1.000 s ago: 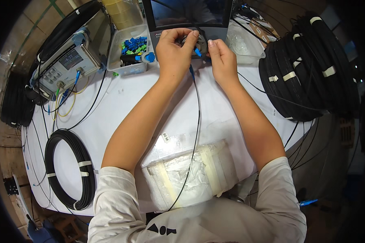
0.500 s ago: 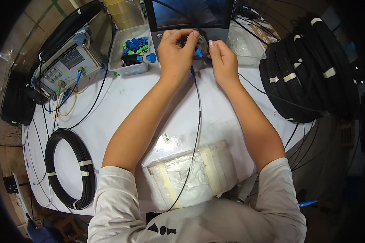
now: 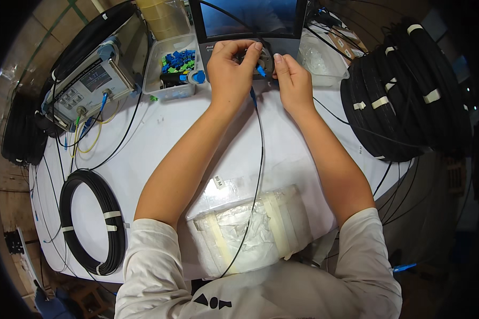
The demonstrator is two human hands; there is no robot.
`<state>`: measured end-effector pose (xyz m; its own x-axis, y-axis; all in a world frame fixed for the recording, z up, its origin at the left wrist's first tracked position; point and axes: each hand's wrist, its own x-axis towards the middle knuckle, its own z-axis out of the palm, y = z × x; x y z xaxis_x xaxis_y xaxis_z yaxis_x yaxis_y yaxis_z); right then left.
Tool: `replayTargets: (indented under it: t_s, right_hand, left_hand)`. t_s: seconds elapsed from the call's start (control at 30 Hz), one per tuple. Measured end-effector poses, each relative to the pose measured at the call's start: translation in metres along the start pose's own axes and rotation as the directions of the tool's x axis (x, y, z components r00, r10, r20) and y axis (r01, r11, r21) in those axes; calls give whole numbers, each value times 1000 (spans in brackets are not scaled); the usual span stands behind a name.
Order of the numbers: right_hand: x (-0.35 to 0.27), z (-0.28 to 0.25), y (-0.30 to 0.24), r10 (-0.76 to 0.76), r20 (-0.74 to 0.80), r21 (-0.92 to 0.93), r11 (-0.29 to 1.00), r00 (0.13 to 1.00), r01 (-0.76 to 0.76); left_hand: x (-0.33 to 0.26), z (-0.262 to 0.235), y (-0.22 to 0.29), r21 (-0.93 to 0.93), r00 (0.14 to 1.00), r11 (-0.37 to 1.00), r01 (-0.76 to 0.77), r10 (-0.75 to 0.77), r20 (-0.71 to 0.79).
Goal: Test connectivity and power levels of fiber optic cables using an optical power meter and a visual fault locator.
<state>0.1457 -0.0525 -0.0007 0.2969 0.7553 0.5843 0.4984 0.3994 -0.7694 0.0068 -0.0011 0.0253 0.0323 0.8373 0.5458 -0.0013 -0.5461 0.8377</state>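
My left hand (image 3: 230, 70) and my right hand (image 3: 294, 81) meet at the front panel of a dark screen unit (image 3: 250, 24) at the table's far edge. Together they pinch a blue connector (image 3: 261, 70) against a round dark fitting on that panel. A thin black cable (image 3: 256, 154) runs from the connector toward me, over a taped white plastic bundle (image 3: 250, 228) near my chest. Both hands have their fingers closed on the connector.
A grey test instrument (image 3: 88, 85) with blue and yellow leads stands far left. A clear tray of blue and green connectors (image 3: 175, 66) sits beside it. A black cable coil (image 3: 90, 220) lies near left; a stack of black coils (image 3: 404, 90) fills the right.
Both hands stay at the panel; the fingers have shifted only slightly around the blue connector.
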Motion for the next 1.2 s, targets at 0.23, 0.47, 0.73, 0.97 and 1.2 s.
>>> replayTargets:
  t_s: [0.23,0.47,0.73,0.97,1.2]
  right_hand:
    - [0,1,1,-5,4,13,1000,1000,5]
    - [0,0,-2,-6,-9,-31,999,1000,5]
    - [0,1,0,43,-19,-3,999,999,-43]
    - [0,0,0,2,-13,-17,1000,1000,-3]
    - [0,0,-1,-33,-14,-28,999,999,32]
  left_hand:
    - [0,-1,3,30,1000,999,10,-10,7]
    - [0,0,2,9,1000,1000,10,-10,8]
    - [0,1,2,5,1000,1000,26,-26,7]
    - [0,2,-1,0,1000,1000,11,-11,2]
    - [2,0,-4,13,1000,1000,-20,19,23]
